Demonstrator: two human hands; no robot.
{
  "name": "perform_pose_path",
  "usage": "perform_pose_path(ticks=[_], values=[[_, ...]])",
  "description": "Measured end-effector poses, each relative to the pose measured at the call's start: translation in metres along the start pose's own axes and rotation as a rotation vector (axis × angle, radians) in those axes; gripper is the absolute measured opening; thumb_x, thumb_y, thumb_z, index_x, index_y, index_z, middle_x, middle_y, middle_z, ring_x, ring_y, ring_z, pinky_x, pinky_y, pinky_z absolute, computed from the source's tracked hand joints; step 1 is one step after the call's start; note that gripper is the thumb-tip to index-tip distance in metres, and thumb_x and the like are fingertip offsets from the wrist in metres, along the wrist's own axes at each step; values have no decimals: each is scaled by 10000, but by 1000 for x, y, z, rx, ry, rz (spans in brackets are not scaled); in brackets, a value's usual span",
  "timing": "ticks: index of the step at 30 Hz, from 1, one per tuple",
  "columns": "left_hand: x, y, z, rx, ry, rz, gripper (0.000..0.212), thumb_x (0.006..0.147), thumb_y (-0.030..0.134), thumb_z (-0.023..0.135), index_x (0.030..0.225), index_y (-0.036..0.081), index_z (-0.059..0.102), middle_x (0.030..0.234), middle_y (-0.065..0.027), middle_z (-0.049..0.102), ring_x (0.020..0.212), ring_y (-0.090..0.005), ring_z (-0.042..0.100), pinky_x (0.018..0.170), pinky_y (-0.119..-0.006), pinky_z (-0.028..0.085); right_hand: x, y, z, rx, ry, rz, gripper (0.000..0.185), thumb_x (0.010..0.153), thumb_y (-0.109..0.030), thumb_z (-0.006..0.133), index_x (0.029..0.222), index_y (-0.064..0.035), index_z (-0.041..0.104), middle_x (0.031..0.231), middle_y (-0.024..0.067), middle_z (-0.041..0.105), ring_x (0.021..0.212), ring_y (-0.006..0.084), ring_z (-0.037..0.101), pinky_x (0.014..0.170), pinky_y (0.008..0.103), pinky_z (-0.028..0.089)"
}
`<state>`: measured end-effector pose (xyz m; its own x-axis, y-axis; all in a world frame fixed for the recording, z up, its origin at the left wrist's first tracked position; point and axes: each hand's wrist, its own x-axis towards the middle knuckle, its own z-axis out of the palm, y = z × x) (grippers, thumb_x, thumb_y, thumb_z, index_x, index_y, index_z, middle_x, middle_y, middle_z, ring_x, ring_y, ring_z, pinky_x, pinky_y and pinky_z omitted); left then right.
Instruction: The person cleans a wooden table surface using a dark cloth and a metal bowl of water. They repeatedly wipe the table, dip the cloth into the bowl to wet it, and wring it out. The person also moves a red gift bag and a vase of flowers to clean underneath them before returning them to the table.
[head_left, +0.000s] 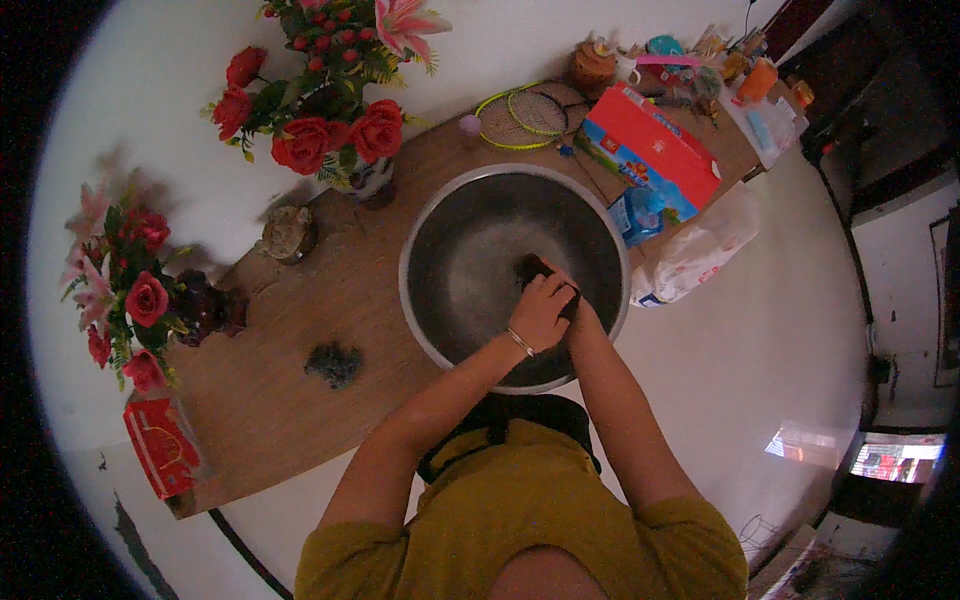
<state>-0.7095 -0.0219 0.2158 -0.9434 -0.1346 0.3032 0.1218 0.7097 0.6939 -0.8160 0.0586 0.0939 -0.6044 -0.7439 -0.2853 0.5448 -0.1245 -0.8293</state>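
Over a large round metal basin (517, 174), both my hands work close together on a dark, soft-looking bundle (534, 267), perhaps cloth. My left hand (543, 306), with a silvery bangle at the wrist, lies on top with its fingers curled over the bundle. Partly hidden behind it, my right hand (586, 313) grips the same bundle from the right side. The basin's grey inside shows a pale sheen; whether it holds water I cannot tell. A dark grey-green crumpled clump (334, 365) rests on the wooden table (390, 300), left of the basin.
Vases of artificial flowers (304, 142) and a small carved ornament (288, 234) line the wall side. Badminton rackets (525, 118), a red-blue carton (649, 150), a blue plastic container (637, 214) and a white plastic bag (701, 244) crowd the right. A red box (161, 448) sits at the left end.
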Motion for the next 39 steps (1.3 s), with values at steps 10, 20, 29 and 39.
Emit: perform_pose_path(ticks=[10, 20, 29, 39], values=[[-8, -108, -9, 745, -399, -522, 365, 799, 183, 545, 1152, 90, 527, 1254, -119, 397, 1154, -320, 353, 951, -512, 301, -3, -43, 41, -1066, 489, 320, 400, 799, -244, 575, 1121, -12, 525, 987, 170, 576, 960, 292, 552, 796, 402, 454], [3, -101, 27, 515, -646, -625, 402, 780, 253, 582, 1150, 98, 553, 1273, -91, 426, 1233, -306, 301, 988, -634, 104, 5, -4, -2, -1268, 92, 416, 437, 781, -168, 565, 1195, -59, 478, 1195, 157, 486, 1011, 344, 524, 826, 418, 448], [19, -16, -21, -447, 0, -424, 434, 726, 380, 680, 936, 12, 587, 900, -109, 576, 821, -221, 555, 748, -304, 440, -27, -70, 51, 408, 234, 465, 308, 845, -355, 522, 1003, -92, 545, 924, 86, 580, 837, 230, 580, 659, 380, 499], [13, -15, -41, -1034, 121, -944, 540, 784, 413, 617, 1128, 24, 467, 1116, -133, 484, 963, -247, 537, 788, -383, 484, -40, -115, 107, 141, 287, 52, 202, 845, -258, 568, 921, -72, 561, 884, 53, 557, 819, 174, 551, 738, 324, 463]])
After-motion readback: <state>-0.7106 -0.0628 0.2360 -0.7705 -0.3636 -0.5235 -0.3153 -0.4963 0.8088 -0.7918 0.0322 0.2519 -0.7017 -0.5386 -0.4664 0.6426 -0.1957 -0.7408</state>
